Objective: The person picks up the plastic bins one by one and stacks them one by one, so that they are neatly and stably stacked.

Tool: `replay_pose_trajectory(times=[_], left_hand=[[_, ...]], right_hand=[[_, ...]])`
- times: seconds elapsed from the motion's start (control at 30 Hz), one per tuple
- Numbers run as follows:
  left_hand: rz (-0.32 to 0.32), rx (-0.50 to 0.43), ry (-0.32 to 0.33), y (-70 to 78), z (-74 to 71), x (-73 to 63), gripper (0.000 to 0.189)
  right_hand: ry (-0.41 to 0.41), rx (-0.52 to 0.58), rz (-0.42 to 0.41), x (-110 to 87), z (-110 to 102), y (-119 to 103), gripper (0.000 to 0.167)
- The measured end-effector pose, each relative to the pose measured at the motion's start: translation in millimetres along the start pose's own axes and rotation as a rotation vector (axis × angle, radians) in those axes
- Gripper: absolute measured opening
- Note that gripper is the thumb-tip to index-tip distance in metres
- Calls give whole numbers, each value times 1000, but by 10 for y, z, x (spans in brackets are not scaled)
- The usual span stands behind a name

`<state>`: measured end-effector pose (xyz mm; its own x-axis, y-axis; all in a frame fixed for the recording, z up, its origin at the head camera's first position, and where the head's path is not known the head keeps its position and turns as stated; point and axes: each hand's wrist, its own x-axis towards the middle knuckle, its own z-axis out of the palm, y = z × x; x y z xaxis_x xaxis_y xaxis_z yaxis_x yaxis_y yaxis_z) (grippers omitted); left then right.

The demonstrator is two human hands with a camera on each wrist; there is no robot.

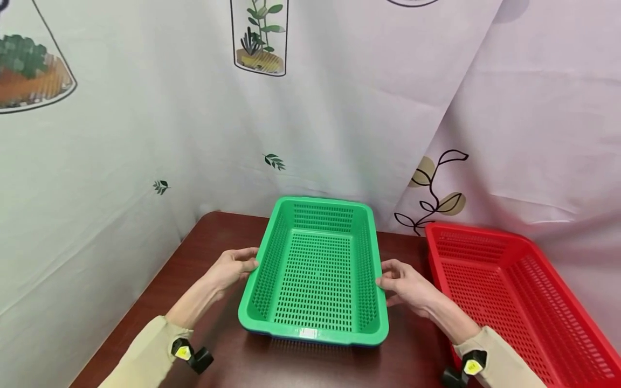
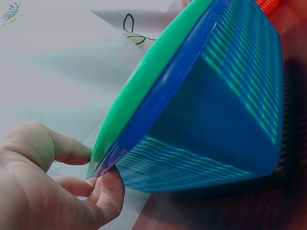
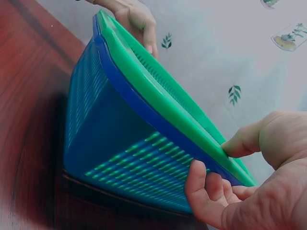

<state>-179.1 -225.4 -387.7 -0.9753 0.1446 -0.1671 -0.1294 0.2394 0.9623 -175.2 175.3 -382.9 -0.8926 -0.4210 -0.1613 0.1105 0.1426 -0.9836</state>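
A green plastic basket (image 1: 317,275) with slotted walls sits nested inside a blue basket (image 2: 192,110) of the same shape. In the head view only a thin strip of the blue one shows below the green front rim. My left hand (image 1: 232,269) pinches the left rims, thumb on the green edge and fingers curled under the blue one. On the opposite side my right hand (image 1: 407,285) grips both rims the same way, as the right wrist view shows its thumb (image 3: 244,141) over the green rim. Nothing lies inside the green basket.
A larger red basket (image 1: 490,302) stands on the right of the dark wooden table (image 1: 204,242). A pale printed curtain (image 1: 339,108) hangs close behind the table and along its left side.
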Motion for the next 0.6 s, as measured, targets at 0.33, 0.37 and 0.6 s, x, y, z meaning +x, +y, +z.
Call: replay_pose_trajectory(times=[0.33, 0.37, 0.6], left_hand=[[5, -2, -22, -2, 114, 101, 51], [7, 0, -23, -2, 122, 113, 52], [10, -15, -45, -36, 160, 186, 51]], right_hand=[[5, -16, 14, -59, -110, 29, 48], [7, -17, 14, -62, -118, 33, 47], [21, -24, 13, -88, -161, 54, 46]])
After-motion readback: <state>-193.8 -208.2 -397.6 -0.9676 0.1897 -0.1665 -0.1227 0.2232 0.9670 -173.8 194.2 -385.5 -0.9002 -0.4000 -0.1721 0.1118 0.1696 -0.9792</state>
